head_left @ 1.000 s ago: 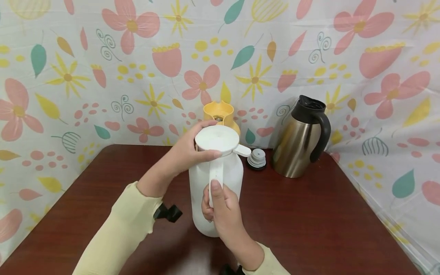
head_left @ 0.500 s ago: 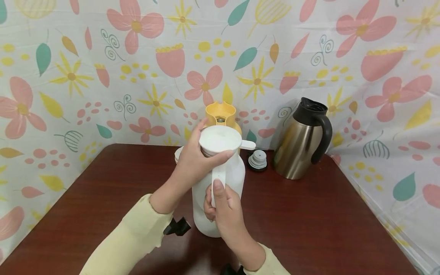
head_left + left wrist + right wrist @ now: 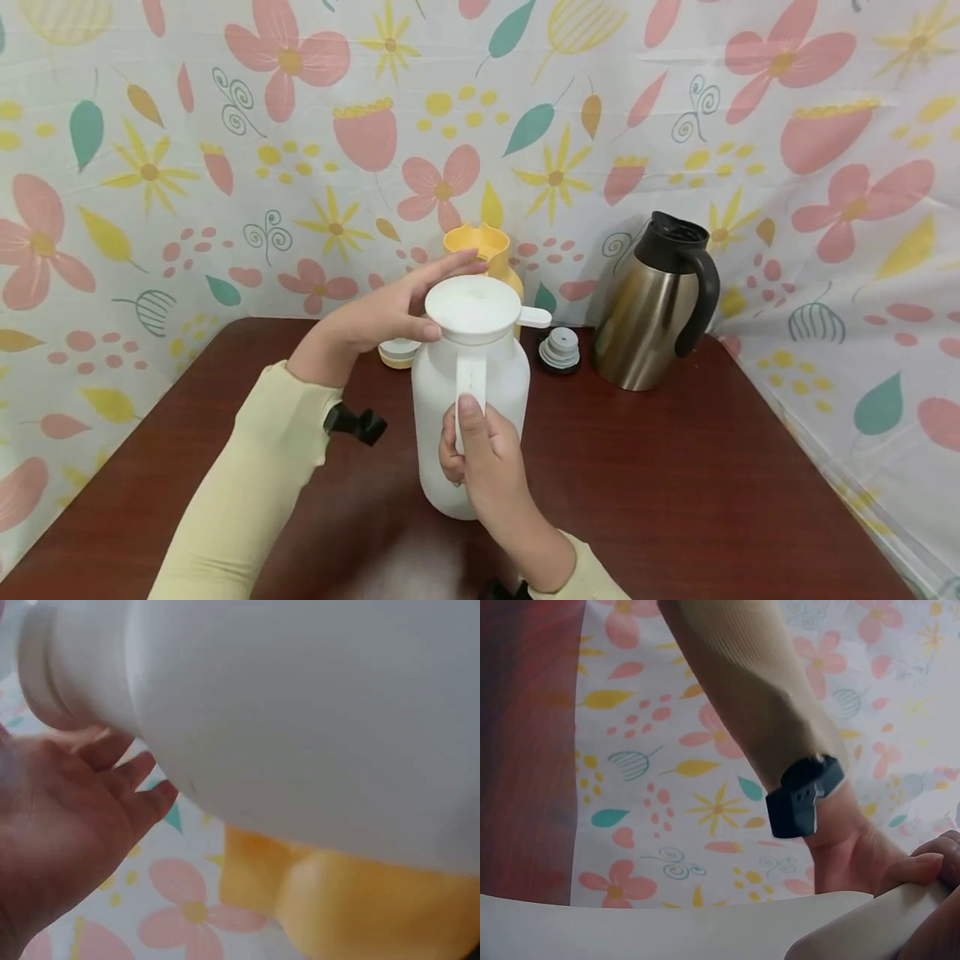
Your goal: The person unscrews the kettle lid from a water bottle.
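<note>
A white thermos jug [image 3: 431,417] stands upright on the table, its handle facing me. My right hand [image 3: 495,467] grips this handle [image 3: 472,371], thumb along its outer side. On top sits a round white lid [image 3: 472,304] with a tab [image 3: 535,317] sticking out to the right. My left hand [image 3: 375,312] is at the lid's left side, fingers stretched out behind it and thumb by its front left edge. In the left wrist view the left fingers [image 3: 142,776] are loosely extended beside the jug's neck; whether they touch it I cannot tell.
A yellow jug [image 3: 501,265] with an uncovered top stands behind the white one, partly hidden. To its right are a grey stopper [image 3: 560,348] and a steel jug [image 3: 637,321] with a black handle. A grey-and-yellow cap [image 3: 399,353] lies at left. A flowered sheet [image 3: 600,125] hangs behind.
The lid's tab has swung a little away from me, counterclockwise from above. My left hand, earlier wrapped round the lid, has loosened and drawn back left. My right hand keeps holding the handle.
</note>
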`<state>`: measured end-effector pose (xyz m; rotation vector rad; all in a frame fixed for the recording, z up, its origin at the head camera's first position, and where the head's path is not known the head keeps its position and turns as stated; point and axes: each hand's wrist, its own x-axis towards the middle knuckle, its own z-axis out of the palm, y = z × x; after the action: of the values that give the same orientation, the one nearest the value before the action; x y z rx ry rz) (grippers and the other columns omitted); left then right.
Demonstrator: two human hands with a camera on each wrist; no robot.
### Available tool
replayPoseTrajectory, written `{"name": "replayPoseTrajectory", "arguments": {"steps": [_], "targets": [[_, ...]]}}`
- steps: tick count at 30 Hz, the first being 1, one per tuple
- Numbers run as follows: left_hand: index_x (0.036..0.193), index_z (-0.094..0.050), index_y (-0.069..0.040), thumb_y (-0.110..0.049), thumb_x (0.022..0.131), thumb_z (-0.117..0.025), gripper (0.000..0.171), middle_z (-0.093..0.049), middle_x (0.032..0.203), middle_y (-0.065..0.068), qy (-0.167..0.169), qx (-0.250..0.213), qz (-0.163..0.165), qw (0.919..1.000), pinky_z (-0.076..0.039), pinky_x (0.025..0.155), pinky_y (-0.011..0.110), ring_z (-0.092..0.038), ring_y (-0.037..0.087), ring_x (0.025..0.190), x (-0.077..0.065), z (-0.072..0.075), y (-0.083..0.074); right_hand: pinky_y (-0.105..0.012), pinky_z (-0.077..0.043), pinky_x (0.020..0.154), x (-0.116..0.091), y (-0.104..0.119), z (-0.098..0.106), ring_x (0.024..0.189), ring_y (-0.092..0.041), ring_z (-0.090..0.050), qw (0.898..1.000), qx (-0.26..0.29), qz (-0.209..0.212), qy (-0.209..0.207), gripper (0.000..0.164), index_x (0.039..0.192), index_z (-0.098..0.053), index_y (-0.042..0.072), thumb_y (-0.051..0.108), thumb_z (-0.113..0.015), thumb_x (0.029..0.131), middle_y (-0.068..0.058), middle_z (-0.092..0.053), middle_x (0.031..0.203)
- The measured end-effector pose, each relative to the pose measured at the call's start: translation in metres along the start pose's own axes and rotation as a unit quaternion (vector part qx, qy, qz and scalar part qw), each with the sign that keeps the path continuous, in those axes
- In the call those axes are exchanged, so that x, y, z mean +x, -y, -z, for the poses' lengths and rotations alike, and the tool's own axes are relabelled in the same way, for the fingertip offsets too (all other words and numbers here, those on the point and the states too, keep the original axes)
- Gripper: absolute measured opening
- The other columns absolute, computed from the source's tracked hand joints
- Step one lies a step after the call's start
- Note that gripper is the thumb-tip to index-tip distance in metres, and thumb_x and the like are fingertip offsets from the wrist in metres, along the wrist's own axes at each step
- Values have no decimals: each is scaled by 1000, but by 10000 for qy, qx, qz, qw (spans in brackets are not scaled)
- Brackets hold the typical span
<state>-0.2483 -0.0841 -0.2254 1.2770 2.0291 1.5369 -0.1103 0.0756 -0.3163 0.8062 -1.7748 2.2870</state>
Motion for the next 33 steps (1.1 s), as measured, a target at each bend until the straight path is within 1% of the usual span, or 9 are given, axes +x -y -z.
{"name": "replayPoseTrajectory", "arguments": {"steps": [3, 7, 12, 16, 20, 24, 27, 30, 33], "targets": [[163, -16, 0, -74, 67, -82, 137, -23, 168, 22, 241, 107, 165, 9995, -42, 106, 20, -39, 33, 146, 5, 7, 5, -19, -27, 43, 0, -1, -1, 47, -1, -31, 10000, 62, -22, 26, 58, 75, -36, -9, 35, -34, 113, -20, -24, 53], [161, -25, 0, -73, 65, -84, 134, -33, 161, 21, 154, -18, 230, 9996, -44, 104, 24, -49, 19, 132, 8, 5, 10, -20, -27, 43, 0, -2, -1, 47, -1, -31, 9999, 86, -11, 63, 59, 75, -36, -10, 35, -34, 113, -20, -23, 53], [160, -29, -4, -76, 61, -84, 135, -41, 155, 21, -338, -204, 232, 9990, -46, 100, 25, -54, 13, 122, 5, -9, 9, -20, -28, 42, 0, -2, 0, 46, -2, -31, 10000, -28, 24, -3, 58, 75, -37, -9, 34, -34, 113, -19, -25, 52], [160, -29, -4, -85, 54, -80, 143, -42, 154, 21, -1041, -79, 282, 9941, -46, 99, 24, -54, 18, 122, 3, -25, 6, -20, -28, 43, 0, -1, 0, 46, -2, -31, 10000, -64, 11, -36, 57, 76, -37, -9, 34, -34, 113, -19, -25, 53], [157, -33, -5, -84, 54, -82, 138, -45, 148, 19, -1785, -31, 407, 9831, -48, 98, 29, -56, 28, 118, -1, -43, 1, -21, -27, 42, 0, -1, 0, 45, -2, -31, 10000, -52, 38, -46, 56, 76, -37, -9, 33, -33, 113, -18, -25, 52], [156, -36, -10, -48, 75, -86, 102, -49, 148, 15, -2563, 154, 621, 9645, -49, 102, 38, -57, 30, 122, -4, -61, -7, -21, -26, 41, 0, 0, 0, 44, -3, -30, 9999, -46, 85, -37, 55, 76, -37, -9, 32, -32, 114, -18, -25, 52], [155, -38, -13, -23, 80, -81, 87, -53, 145, 12, -3098, 342, 781, 9470, -49, 104, 42, -57, 28, 124, -3, -74, -12, -23, -26, 41, 0, 1, -1, 44, -3, -30, 9999, -42, 97, -48, 55, 76, -37, -9, 32, -32, 114, -18, -24, 52], [154, -39, -15, -20, 81, -81, 84, -56, 142, 11, -3413, 378, 831, 9355, -48, 105, 44, -57, 26, 124, -2, -82, -15, -24, -25, 40, 1, 1, -1, 45, -4, -30, 9999, -12, 106, -48, 56, 76, -36, -9, 32, -33, 113, -18, -24, 52], [155, -37, -18, -21, 82, -82, 86, -56, 143, 10, -3483, 310, 870, 9328, -47, 106, 44, -56, 26, 126, -4, -84, -17, -28, -23, 39, 1, 0, -2, 44, -5, -29, 9999, 37, 125, 10, 56, 76, -36, -10, 32, -33, 113, -18, -24, 52]]}}
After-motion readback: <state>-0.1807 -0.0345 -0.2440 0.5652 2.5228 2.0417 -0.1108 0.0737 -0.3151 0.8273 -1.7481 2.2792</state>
